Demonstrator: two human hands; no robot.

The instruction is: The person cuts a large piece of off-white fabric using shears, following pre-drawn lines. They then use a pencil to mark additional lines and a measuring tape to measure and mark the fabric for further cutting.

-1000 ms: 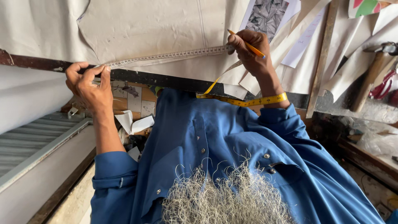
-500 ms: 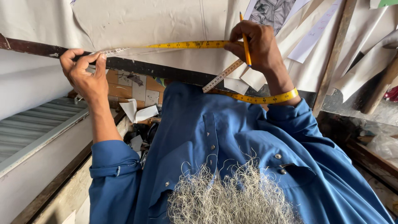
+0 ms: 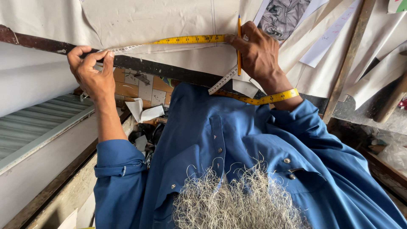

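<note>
A yellow and white measuring tape (image 3: 178, 41) lies stretched along the edge of a large sheet of pale paper (image 3: 161, 19) on the table. My left hand (image 3: 91, 74) pinches the tape's white end at the left. My right hand (image 3: 256, 53) presses the tape down at the right and holds a yellow pencil (image 3: 239, 44) upright, tip on the paper. The rest of the tape drapes over my right wrist (image 3: 271, 98). Both arms wear rolled blue shirt sleeves.
A dark table edge (image 3: 38, 43) runs from the left toward the middle. More paper patterns and a printed jacket picture (image 3: 284, 15) lie at the right, beside wooden strips (image 3: 349, 57). A ribbed grey panel (image 3: 34, 127) sits lower left, paper scraps (image 3: 144, 112) under the table.
The tape has been pulled straight and flat with its yellow side up. My right hand swung the pencil from slanted to upright against the paper. My left hand stayed pinched on the tape's end.
</note>
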